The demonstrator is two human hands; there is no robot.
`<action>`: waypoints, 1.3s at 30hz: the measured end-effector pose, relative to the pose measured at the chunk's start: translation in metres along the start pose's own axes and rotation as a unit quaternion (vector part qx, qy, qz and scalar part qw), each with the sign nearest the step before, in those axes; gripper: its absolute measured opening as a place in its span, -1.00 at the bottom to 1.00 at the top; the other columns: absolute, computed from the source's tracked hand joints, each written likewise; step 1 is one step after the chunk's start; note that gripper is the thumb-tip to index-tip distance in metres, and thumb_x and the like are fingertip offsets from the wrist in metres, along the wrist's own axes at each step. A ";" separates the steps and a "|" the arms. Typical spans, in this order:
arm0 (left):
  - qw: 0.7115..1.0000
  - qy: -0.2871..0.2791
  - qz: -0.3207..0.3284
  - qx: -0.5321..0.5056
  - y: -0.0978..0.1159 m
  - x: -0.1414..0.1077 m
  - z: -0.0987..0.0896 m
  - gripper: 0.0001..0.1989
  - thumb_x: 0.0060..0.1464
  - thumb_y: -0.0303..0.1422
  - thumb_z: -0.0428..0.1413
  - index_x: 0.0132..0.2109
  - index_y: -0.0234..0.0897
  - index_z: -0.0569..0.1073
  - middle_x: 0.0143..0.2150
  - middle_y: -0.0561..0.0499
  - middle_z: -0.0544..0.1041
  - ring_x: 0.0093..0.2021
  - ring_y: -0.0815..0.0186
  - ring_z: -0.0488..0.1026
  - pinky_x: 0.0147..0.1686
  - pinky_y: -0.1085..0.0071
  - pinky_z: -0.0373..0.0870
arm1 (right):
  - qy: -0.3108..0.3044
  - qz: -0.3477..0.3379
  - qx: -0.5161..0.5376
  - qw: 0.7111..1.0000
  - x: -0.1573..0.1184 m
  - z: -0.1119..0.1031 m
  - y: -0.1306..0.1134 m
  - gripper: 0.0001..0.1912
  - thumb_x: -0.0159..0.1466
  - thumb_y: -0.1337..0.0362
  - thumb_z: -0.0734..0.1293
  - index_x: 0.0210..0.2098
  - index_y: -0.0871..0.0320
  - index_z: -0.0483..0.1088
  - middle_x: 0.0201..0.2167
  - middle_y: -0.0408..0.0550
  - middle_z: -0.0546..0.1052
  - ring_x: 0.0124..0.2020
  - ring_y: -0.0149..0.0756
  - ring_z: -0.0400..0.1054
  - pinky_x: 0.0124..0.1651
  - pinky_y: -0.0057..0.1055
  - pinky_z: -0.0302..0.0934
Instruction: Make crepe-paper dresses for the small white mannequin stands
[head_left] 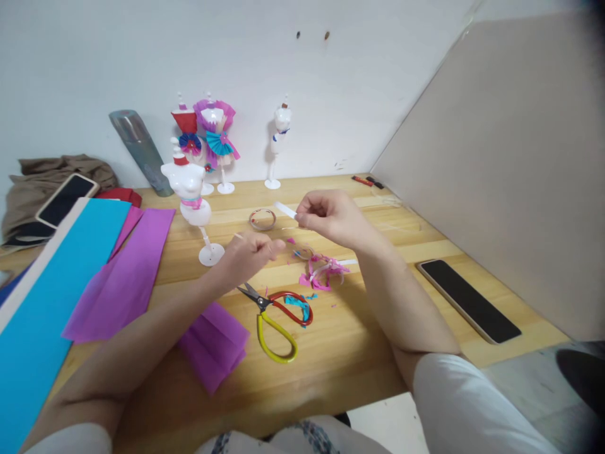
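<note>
Dark marks (340,165) low on the smooth white wall (397,75) are too small to read; the worktop (368,340) is pale grained wood, bounded at right by a plain greyish panel (510,157); above it, the right hand (331,214) pinches a narrow, flat white strip (285,210) between closed fingers; the strip's long axis slants, its free end pointing leftward and away from the person; the left hand's (250,255) fingers are curled, their grip unclear; red-and-yellow-handled metal scissors (261,303) lie nearby.
</note>
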State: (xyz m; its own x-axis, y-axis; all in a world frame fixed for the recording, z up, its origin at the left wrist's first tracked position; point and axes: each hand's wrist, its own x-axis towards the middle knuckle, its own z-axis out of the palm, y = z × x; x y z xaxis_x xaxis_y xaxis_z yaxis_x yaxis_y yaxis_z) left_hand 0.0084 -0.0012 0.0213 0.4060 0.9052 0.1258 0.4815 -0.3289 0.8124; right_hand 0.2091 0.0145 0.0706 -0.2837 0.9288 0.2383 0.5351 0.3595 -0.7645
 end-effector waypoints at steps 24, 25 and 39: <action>0.981 0.152 0.106 0.050 -0.003 0.000 0.003 -0.97 0.02 -0.43 0.23 -0.33 -0.24 0.53 -0.43 0.08 0.54 -0.47 0.41 0.35 -0.41 0.47 0.22 | -0.047 -0.008 0.012 0.999 -0.001 0.013 -0.003 -0.88 0.07 0.27 0.27 -0.56 0.16 0.31 -0.62 -0.22 0.29 -0.55 -0.45 0.11 -0.46 -0.44 -0.03; 0.981 0.148 0.114 0.062 -0.004 0.000 0.003 -0.99 0.04 -0.43 0.22 -0.34 -0.24 0.52 -0.43 0.07 0.54 -0.46 0.40 0.36 -0.39 0.47 0.22 | -0.050 -0.009 0.012 0.999 -0.001 0.013 -0.003 -0.88 0.07 0.27 0.27 -0.56 0.16 0.31 -0.61 -0.22 0.30 -0.55 -0.45 0.11 -0.45 -0.44 -0.02; 0.993 0.019 0.041 -0.108 -0.006 0.003 -0.009 -0.89 0.02 -0.35 0.12 -0.44 -0.25 0.39 -0.41 0.00 0.56 -0.39 0.33 0.50 -0.35 0.42 0.42 | -0.161 0.012 0.106 0.981 0.008 0.022 0.010 -0.75 0.10 0.12 0.37 -0.52 0.19 0.37 -0.63 -0.24 0.33 -0.57 -0.48 0.16 -0.48 -0.47 0.04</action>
State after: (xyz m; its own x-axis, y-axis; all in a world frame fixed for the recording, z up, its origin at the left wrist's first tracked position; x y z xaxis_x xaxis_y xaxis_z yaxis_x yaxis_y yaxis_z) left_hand -0.0007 0.0066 0.0219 0.4049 0.8887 0.2151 0.2684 -0.3404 0.9012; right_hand 0.1953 0.0232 0.0517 -0.5284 0.8479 0.0422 0.3766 0.2787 -0.8834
